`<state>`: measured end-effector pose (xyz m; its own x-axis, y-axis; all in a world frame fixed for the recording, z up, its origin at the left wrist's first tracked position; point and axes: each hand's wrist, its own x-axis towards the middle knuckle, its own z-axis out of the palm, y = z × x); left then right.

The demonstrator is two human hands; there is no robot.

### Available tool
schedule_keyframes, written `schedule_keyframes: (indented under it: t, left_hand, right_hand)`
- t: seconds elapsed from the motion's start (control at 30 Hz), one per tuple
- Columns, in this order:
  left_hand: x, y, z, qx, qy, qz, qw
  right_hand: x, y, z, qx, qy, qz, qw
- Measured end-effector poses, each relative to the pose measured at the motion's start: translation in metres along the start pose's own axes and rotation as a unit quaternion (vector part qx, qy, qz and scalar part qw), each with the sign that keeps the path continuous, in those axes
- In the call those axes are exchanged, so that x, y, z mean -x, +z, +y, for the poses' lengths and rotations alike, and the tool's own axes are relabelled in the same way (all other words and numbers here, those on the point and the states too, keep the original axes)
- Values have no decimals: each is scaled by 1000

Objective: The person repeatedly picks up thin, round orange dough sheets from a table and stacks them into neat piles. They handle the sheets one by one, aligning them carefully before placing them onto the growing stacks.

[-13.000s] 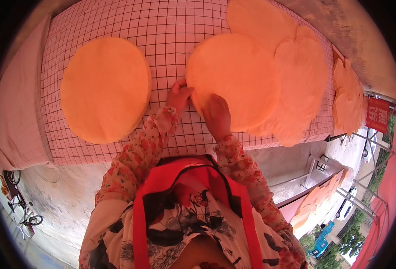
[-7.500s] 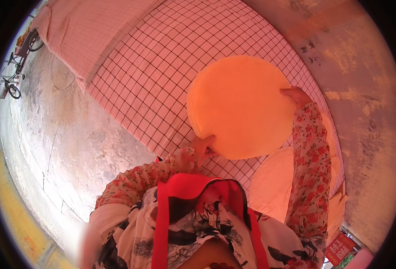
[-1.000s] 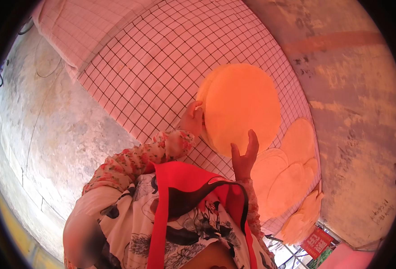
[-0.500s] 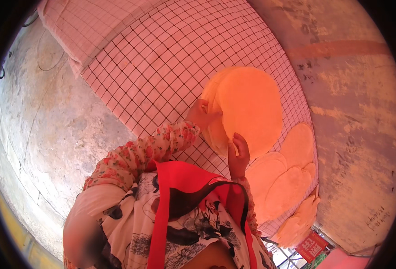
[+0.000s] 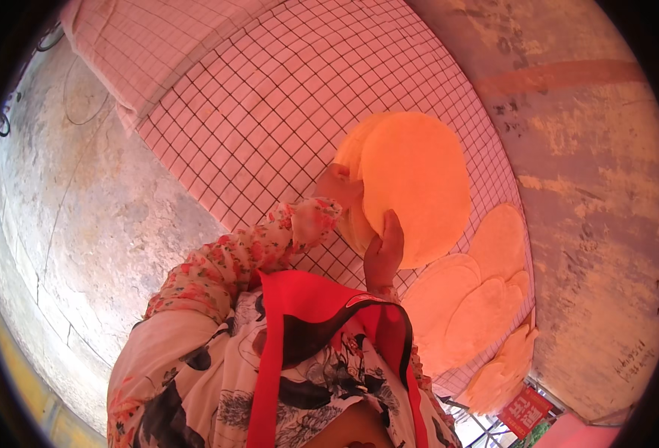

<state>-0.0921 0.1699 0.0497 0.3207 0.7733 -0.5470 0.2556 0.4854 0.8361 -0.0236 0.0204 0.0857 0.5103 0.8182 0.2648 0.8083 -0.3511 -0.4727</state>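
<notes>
Head view: round orange flatbread (image 5: 419, 183) held tilted above the wire-mesh rack (image 5: 270, 127), near its right edge. Left hand (image 5: 337, 187) grips the far rim, fingers clamped; right hand (image 5: 384, 250) props the near rim, fingers together. More flatbreads (image 5: 456, 306) lie beyond. Support both rims evenly, avoid creasing.

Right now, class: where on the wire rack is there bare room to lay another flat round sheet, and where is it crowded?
Free: the wire rack left of and above the held sheet, up to the cloth. Crowded: the lower right, where overlapping sheets lie.
</notes>
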Motion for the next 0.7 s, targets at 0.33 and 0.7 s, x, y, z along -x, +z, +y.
schedule_keyframes:
  t: [0.33,0.7]
  left_hand:
    - [-29,0,-16,-18,67,14,997]
    - [-22,-28,-17,13,94,-47,994]
  right_hand:
    - [15,-5,15,-4,8,-27,1000]
    - [6,22,4,-63,-2,-53,997]
